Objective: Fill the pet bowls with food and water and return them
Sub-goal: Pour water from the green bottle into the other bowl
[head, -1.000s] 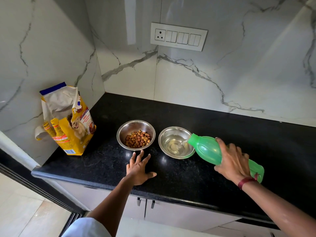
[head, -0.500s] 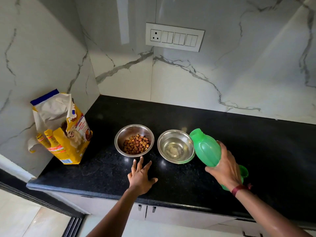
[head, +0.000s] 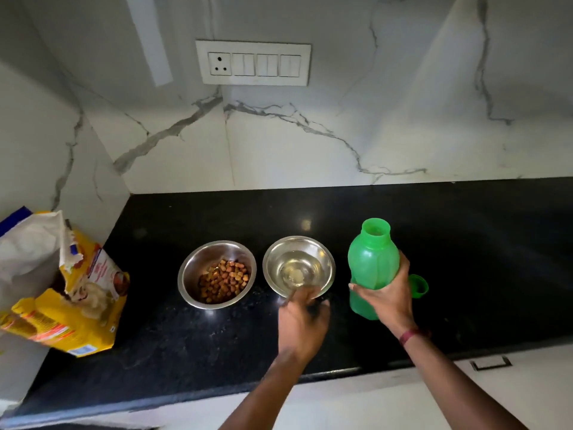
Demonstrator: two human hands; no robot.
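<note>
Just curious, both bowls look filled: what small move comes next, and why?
Probably closing the green bottle: the right hand holds it upright, mouth open, cap hanging aside. The kibble bowl holds food, the water bowl water, and the blurred left hand is near.

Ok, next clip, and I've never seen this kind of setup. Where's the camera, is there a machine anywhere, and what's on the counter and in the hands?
No machine: a person works with two bare hands, and a wide-angle camera worn on the head looks forward and down at them, so every picture is that one view. On the black counter stand two steel bowls side by side: the food bowl with brown kibble, and to its right the water bowl with clear water. An opened yellow pet food bag sits at the far left. The right hand holds an uncapped green bottle upright; its green cap shows behind that hand. The left hand is blurred at the water bowl's near rim; whether it grips the bowl I cannot tell.
</note>
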